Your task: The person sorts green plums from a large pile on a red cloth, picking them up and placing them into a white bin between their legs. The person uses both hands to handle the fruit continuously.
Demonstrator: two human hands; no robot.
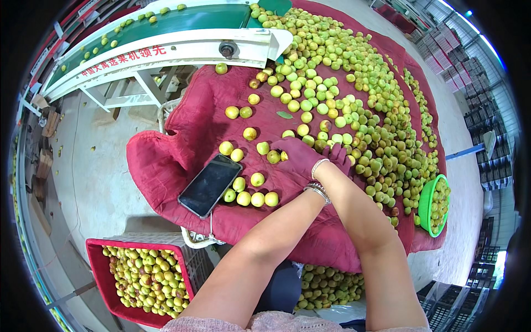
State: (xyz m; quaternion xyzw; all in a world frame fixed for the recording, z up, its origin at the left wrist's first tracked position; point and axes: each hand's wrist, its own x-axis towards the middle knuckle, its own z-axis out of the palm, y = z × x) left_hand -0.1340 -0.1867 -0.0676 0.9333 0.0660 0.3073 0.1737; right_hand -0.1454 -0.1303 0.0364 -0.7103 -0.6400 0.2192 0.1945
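My forearms cross over a padded dark red cloth [249, 220] strewn with green-yellow jujubes. Reaching left over the other wrist, my right hand [298, 154] wears a maroon glove, and its fingers curl around a jujube [284, 156]. My left hand [339, 157], also gloved, is at the near edge of the large jujube heap [381, 137]. The right wrist hides much of it, so what it grips is unclear. Loose jujubes [257, 179] lie left of my hands, some in a row beside a black smartphone [210, 185].
A green conveyor belt [195, 20] on a white frame [166, 52] with red writing stands at the upper left. A red-lined crate [92, 265] of jujubes is lower left, a green basket [426, 207] right. More jujubes [327, 286] lie below the cloth's edge. Stacked crates [493, 137] stand far right.
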